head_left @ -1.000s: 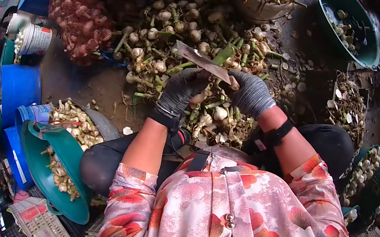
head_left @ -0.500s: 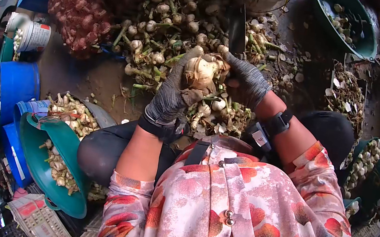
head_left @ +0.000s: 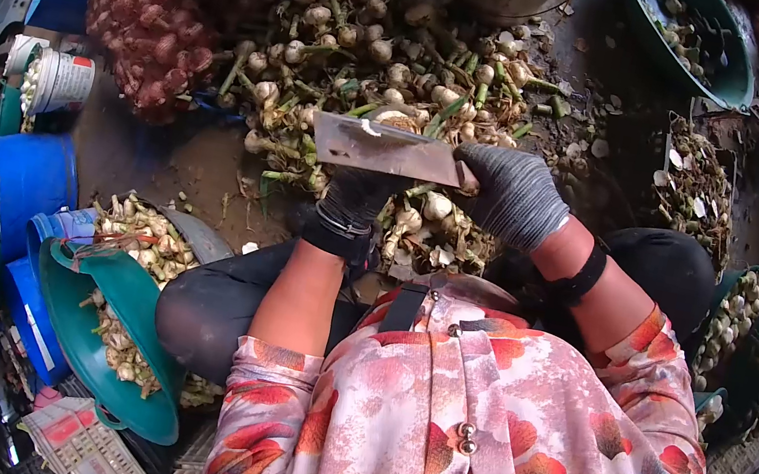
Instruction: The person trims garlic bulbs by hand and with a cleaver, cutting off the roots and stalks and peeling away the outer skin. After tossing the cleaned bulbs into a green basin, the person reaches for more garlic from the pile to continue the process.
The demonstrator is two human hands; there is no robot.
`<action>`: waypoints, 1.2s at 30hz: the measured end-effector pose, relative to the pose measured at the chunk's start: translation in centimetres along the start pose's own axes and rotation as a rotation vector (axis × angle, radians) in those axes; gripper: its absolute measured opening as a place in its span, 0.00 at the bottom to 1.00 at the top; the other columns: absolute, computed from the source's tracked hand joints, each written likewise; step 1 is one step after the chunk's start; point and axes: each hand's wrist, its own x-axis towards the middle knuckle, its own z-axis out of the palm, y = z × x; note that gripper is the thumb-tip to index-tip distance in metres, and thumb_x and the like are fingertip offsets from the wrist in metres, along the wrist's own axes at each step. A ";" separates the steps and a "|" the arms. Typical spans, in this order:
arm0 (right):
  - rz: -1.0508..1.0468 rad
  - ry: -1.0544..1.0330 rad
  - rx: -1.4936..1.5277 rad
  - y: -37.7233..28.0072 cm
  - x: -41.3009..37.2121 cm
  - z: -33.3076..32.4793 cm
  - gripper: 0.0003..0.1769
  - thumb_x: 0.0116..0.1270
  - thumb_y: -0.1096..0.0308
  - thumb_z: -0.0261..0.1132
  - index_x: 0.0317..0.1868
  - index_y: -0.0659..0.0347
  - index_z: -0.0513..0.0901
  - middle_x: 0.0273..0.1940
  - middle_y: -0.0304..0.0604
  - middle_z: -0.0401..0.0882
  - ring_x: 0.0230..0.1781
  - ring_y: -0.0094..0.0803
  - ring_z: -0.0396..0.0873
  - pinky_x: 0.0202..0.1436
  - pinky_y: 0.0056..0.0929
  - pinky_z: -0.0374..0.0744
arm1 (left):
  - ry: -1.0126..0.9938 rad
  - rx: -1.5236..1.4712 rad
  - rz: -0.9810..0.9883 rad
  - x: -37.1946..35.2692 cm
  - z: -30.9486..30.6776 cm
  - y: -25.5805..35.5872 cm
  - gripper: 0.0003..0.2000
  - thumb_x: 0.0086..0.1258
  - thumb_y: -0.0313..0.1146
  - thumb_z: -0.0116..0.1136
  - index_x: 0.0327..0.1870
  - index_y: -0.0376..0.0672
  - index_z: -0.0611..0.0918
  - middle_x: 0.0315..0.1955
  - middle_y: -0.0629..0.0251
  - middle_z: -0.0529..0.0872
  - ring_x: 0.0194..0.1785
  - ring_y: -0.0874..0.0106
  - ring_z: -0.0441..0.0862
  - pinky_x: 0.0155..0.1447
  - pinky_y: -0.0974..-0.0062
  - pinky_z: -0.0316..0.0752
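My right hand (head_left: pixel 515 196), in a grey knit glove, is closed around the handle of a cleaver (head_left: pixel 384 153). The wide rectangular blade lies crosswise, pointing left, with a small white scrap on its upper edge. Behind and below the blade is my gloved left hand (head_left: pixel 353 198), its fingers mostly hidden. A garlic bulb (head_left: pixel 396 119) held in it shows just over the blade's top edge. Past both hands spreads a heap of garlic (head_left: pixel 373 43) with green stems. Trimmed bulbs and peelings (head_left: pixel 433 221) lie close in front of my lap.
A red mesh sack of garlic (head_left: pixel 148 24) stands at the left, near blue tubs (head_left: pixel 31 171). A tilted green basin (head_left: pixel 122 314) holds trimmed garlic by my left knee. Another green basin (head_left: pixel 732 81) sits far right, above a pile of trimmings (head_left: pixel 698 187).
The cleaver has swung from pointing away to lying across in front of my left hand, covering most of the bulb. My right hand has moved nearer and turned palm down.
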 end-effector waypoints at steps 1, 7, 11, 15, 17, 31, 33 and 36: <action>-0.014 -0.050 -0.028 -0.5 -0.1 -0.1 0.11 0.57 0.61 0.67 0.40 0.53 0.81 0.31 0.48 0.83 0.35 0.50 0.82 0.36 0.46 0.78 | -0.044 -0.423 -0.175 -1.0 1.8 0.1 0.30 0.76 0.50 0.48 0.74 0.49 0.57 0.70 0.63 0.64 0.70 0.66 0.66 0.72 0.63 0.64; 0.001 -0.204 -0.093 -0.8 0.1 0.6 0.12 0.58 0.63 0.64 0.43 0.53 0.81 0.32 0.50 0.83 0.35 0.51 0.83 0.37 0.46 0.79 | 0.084 -0.080 -0.132 -4.2 6.5 1.3 0.28 0.76 0.53 0.44 0.74 0.54 0.61 0.67 0.68 0.70 0.67 0.68 0.70 0.67 0.64 0.69; 0.205 -0.086 -0.093 2.6 0.4 2.6 0.12 0.61 0.63 0.62 0.45 0.54 0.81 0.34 0.51 0.84 0.37 0.52 0.83 0.40 0.46 0.80 | 0.044 -1.259 -0.590 0.3 -6.5 3.5 0.34 0.59 0.46 0.70 0.64 0.43 0.69 0.53 0.59 0.79 0.59 0.67 0.77 0.60 0.65 0.73; 0.565 -0.198 -0.167 12.0 1.6 2.6 0.20 0.66 0.54 0.61 0.51 0.58 0.83 0.43 0.58 0.84 0.45 0.53 0.82 0.50 0.44 0.79 | 0.465 -1.164 -0.378 -2.2 -13.8 3.3 0.37 0.52 0.48 0.75 0.58 0.38 0.68 0.46 0.60 0.78 0.48 0.69 0.78 0.53 0.72 0.75; 0.541 0.007 -0.074 9.2 2.4 1.7 0.22 0.67 0.50 0.62 0.51 0.58 0.82 0.42 0.58 0.84 0.45 0.53 0.82 0.50 0.44 0.78 | 0.865 -1.601 -0.392 -4.8 -20.2 -0.9 0.37 0.53 0.50 0.74 0.59 0.37 0.69 0.39 0.63 0.77 0.45 0.68 0.75 0.60 0.62 0.69; 0.488 0.080 0.254 4.6 4.7 1.1 0.23 0.63 0.48 0.67 0.47 0.58 0.81 0.37 0.55 0.84 0.40 0.51 0.83 0.46 0.42 0.79 | 0.111 -0.917 -1.062 4.5 -1.0 -7.9 0.21 0.70 0.36 0.62 0.61 0.38 0.75 0.49 0.58 0.84 0.52 0.70 0.81 0.58 0.75 0.73; 0.488 0.053 0.242 4.7 4.6 0.6 0.24 0.62 0.46 0.67 0.50 0.57 0.81 0.39 0.56 0.84 0.43 0.53 0.83 0.47 0.43 0.79 | -0.322 -0.743 -1.167 7.4 4.8 -6.9 0.31 0.67 0.45 0.62 0.67 0.39 0.69 0.59 0.51 0.78 0.63 0.62 0.76 0.67 0.66 0.68; 0.549 0.016 0.282 6.2 4.4 1.0 0.25 0.62 0.46 0.67 0.50 0.57 0.81 0.39 0.56 0.84 0.42 0.53 0.82 0.47 0.43 0.79 | -0.627 -0.392 -1.221 9.1 8.1 -4.1 0.44 0.61 0.53 0.64 0.74 0.38 0.58 0.70 0.45 0.65 0.71 0.53 0.66 0.74 0.60 0.61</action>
